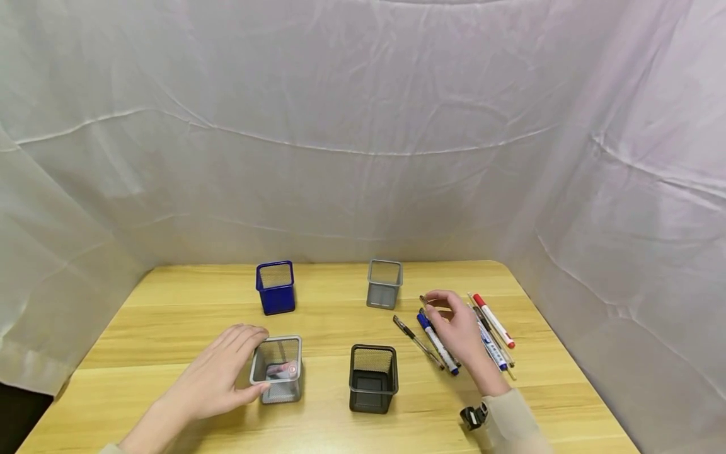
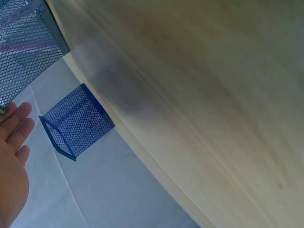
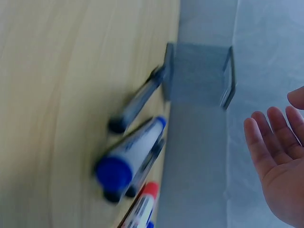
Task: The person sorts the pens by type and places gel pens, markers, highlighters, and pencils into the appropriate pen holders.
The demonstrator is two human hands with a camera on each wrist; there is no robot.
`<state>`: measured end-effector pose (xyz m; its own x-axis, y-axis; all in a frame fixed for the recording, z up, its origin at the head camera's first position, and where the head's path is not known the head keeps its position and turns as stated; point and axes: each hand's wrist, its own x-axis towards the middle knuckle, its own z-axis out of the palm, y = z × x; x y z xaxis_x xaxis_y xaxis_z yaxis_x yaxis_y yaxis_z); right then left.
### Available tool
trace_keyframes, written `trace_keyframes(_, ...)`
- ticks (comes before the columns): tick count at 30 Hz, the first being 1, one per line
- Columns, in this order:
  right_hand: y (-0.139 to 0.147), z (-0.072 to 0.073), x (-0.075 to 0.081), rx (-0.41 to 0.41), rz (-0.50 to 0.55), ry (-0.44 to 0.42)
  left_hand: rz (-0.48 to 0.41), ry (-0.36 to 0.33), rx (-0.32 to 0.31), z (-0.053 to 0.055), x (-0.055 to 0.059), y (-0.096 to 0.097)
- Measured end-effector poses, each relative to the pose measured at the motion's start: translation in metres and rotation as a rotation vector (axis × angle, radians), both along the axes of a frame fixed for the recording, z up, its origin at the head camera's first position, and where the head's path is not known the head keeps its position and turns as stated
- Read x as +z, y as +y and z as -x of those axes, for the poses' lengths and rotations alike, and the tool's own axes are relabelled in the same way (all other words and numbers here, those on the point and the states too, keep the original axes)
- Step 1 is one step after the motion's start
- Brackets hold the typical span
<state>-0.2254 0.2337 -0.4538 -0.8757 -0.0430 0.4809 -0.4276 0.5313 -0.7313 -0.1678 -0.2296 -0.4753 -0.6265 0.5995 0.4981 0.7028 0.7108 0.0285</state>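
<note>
Head view shows the left hand (image 1: 224,378) grasping the near-left silver mesh holder (image 1: 282,392), fingers at its far-left rim and thumb against its near side; something pink (image 1: 282,369) lies inside, too unclear to name. The right hand (image 1: 462,331) is released, its fingers loosely bent above the pens toward the right edge of the wooden table (image 1: 323,429); the right wrist view shows its fingers parted and holding nothing. Just left of this hand lie a dark pen (image 1: 418,342) and a blue-capped marker (image 1: 439,347), both slanting toward the near-right corner. On its other side, nearer the right edge, lie a second blue-ended marker (image 1: 492,345) and a red-capped marker (image 1: 495,323), with thinner pens among them. Between the hands stands a black mesh holder (image 1: 371,402), upright. Farther out, near the far edge, a blue holder (image 1: 278,302) stands toward the far-left corner and a grey holder (image 1: 382,295) right of the edge's middle. Pale cloth (image 1: 340,126) hangs beyond.
</note>
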Motion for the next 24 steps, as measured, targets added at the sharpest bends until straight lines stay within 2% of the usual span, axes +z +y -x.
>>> trace_keyframes(9,0.029,0.013,-0.012,-0.073,-0.095,-0.053,-0.005,-0.004,0.003,0.000,0.001,0.000)
trace_keyframes(20,0.056,0.029,-0.029,-0.112,-0.175,-0.094,-0.003,0.003,0.003,0.000,0.000,0.000)
trace_keyframes(24,0.065,0.034,-0.030,-0.108,-0.206,-0.099,-0.001,-0.002,0.005,-0.001,0.001,0.000)
